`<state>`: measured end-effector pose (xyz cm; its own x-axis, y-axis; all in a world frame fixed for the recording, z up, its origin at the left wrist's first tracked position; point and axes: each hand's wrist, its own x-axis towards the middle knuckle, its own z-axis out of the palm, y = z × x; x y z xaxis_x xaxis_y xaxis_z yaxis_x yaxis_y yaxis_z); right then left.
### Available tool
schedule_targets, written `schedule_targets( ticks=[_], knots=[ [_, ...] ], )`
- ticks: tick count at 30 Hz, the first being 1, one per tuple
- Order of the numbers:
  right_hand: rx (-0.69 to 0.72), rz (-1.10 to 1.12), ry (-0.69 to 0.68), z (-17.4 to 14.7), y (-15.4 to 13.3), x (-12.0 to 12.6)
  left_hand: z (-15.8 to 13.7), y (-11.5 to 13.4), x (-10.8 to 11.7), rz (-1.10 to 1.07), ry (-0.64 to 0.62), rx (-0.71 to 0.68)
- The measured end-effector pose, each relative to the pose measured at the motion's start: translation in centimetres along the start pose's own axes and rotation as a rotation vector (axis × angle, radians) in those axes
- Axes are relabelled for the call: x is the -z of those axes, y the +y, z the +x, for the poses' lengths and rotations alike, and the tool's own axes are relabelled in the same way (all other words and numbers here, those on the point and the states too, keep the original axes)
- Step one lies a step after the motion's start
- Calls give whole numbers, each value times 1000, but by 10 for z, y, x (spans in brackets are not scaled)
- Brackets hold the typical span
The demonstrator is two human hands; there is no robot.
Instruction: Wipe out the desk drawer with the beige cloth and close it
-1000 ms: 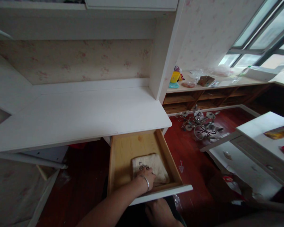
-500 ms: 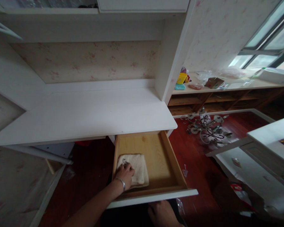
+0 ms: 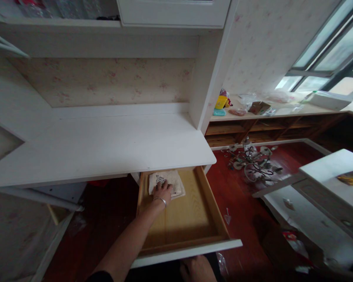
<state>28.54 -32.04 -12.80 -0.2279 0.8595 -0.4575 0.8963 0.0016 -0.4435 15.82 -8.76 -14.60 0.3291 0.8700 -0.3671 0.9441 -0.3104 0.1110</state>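
Note:
A folded beige cloth (image 3: pixel 177 183) with dark printed marks lies on the wooden bottom of a pulled-out drawer (image 3: pixel 194 213), toward its back left. My left hand (image 3: pixel 162 191), with a bracelet at the wrist, presses down on the cloth, its fingers bent over the printed part. Just below the drawer's white front edge is my right hand (image 3: pixel 197 269), closed, with its fingertips hidden. Whether it grips anything there cannot be made out.
Above the drawer spreads a white desk top (image 3: pixel 111 145) with shelving over it. On the red floor to the right lies a metal chandelier (image 3: pixel 254 162). A white cabinet (image 3: pixel 326 196) stands at the right, and a low wooden shelf unit (image 3: pixel 270 125) runs under the window.
My left hand has pushed the cloth from the front left of the drawer toward its back. The right hand stays by the drawer front. The view has tilted slightly.

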Motion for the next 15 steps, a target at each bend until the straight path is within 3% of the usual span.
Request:
schedule_targets(
  ticks=[8, 11, 15],
  knots=[
    [-4, 28, -3, -2, -3, 8, 19, 85, 3, -56, -2, -252],
    [-1, 46, 20, -3, -3, 8, 10, 98, 0, -67, -16, -312],
    [29, 53, 37, -1, 0, 3, -24, 96, -17, -61, -56, -449]
  ],
)
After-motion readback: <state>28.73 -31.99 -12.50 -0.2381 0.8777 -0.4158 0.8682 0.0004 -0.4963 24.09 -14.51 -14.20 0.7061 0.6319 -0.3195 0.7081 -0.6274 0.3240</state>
